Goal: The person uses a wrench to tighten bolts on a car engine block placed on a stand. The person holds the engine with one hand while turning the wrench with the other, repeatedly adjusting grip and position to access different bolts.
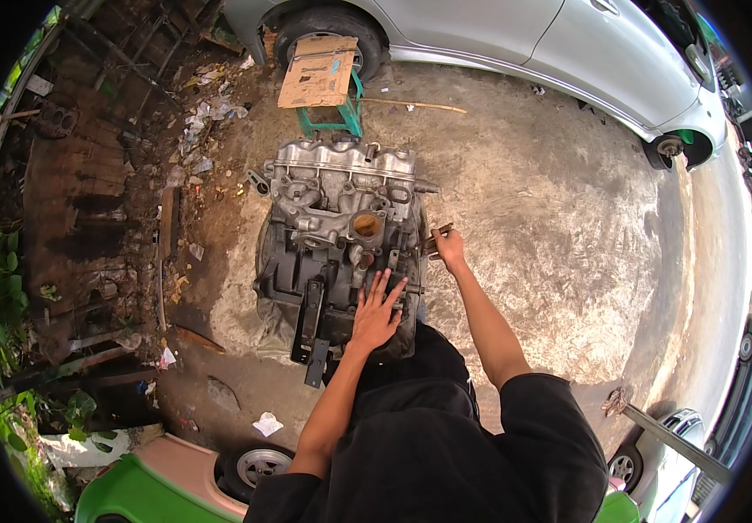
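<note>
A dirty metal car engine [328, 205] stands on the ground in front of me, its ribbed silver upper part away from me and its dark block nearer. My left hand [377, 315] lies on the near right part of the block with its fingers spread. At the engine's right side, my right hand [450, 250] is closed, thumb and fingers around a small brownish piece whose kind I cannot make out. A dark metal bracket [309, 327] juts toward me, left of my left hand. Between my left hand and the silver part is a round brownish opening [366, 227].
Beyond the engine, a green plastic stool [330, 116] carries a cardboard sheet [320, 71]. A silver car [515, 39] is parked behind it. A thin stick [415, 106] lies on the concrete floor [541, 235]. Litter [210, 118] and scrap wood cover the left side.
</note>
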`<state>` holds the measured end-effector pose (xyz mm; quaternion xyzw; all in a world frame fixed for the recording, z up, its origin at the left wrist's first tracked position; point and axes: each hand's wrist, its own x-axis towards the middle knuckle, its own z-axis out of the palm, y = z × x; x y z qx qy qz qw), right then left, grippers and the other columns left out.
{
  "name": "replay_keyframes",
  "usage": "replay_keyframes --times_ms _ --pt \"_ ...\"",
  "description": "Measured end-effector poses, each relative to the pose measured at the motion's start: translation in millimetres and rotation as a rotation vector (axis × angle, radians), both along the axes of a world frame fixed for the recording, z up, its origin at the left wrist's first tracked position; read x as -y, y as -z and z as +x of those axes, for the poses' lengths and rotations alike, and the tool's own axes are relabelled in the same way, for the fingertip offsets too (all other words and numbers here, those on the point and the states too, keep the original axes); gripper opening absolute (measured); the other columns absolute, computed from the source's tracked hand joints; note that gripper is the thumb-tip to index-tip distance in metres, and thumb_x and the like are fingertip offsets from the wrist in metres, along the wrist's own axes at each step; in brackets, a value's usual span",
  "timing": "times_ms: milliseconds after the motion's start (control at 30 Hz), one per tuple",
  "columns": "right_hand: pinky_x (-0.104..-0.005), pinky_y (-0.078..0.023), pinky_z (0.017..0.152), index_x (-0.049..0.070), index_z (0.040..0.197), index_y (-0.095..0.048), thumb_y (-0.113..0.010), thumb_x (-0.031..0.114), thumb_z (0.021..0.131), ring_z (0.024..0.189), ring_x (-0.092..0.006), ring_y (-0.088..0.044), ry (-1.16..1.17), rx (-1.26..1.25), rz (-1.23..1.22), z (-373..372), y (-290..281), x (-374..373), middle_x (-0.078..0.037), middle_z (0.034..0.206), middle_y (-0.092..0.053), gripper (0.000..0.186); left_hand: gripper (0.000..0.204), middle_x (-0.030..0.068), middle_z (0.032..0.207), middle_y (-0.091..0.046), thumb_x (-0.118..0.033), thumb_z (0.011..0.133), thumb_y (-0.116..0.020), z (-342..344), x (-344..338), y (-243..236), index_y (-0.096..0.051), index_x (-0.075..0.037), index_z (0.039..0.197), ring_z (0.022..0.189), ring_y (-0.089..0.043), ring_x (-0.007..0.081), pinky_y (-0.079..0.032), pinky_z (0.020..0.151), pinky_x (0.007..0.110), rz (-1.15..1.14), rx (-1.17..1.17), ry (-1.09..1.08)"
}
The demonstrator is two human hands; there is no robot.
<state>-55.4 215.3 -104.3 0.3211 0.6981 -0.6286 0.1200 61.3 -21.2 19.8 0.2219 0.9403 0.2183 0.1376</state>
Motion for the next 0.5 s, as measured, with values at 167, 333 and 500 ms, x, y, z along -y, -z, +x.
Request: replay_keyframes --times_ms 167,333,500 --pt "-0.0393 -0.059 0.051 -0.007 0.105 -0.056 -0.050 0.027 0.099 0.059 -0.0303 -0.071 -0.132 0.075 -0.061 -16.1 -7.2 0.0 -0.023 0.079 -0.070 0.035 0.076 0.0065 0.167 -0.011 -0.023 0.093 -0.063 -0.8 -0.3 0.2 -0.025 -0.034 0.158 0.154 -0.011 0.0273 -0.020 0.120 0.057 -0.040 0.032 0.000" --pt "-0.0392 -0.058 0.050 -0.008 0.104 -0.058 -0.051 0.028 0.098 0.058 -0.0298 -0.071 -0.313 0.147 -0.116 -31.0 1.8 0.2 -0.025 0.082 -0.070 0.036 0.077 0.0052 0.168 -0.009 -0.021 0.093 -0.063 2.1 2.1 -0.2 -0.024 -0.035 0.158 0.154 -0.011 0.0268 -0.020 0.120 0.059 -0.039 0.066 -0.006" --pt "-0.0446 -0.058 0.073 -0.008 0.111 -0.061 -0.054 0.032 0.096 0.084 -0.0386 -0.072 -0.412 0.140 0.093 -54.3 35.5 10.0 -0.030 0.102 -0.069 0.043 0.078 0.0105 0.167 -0.009 -0.023 0.093 -0.064 -2.8 0.2 0.8 -0.024 -0.032 0.159 0.154 -0.010 0.0298 -0.017 0.120 0.059 -0.072 0.097 0.015"
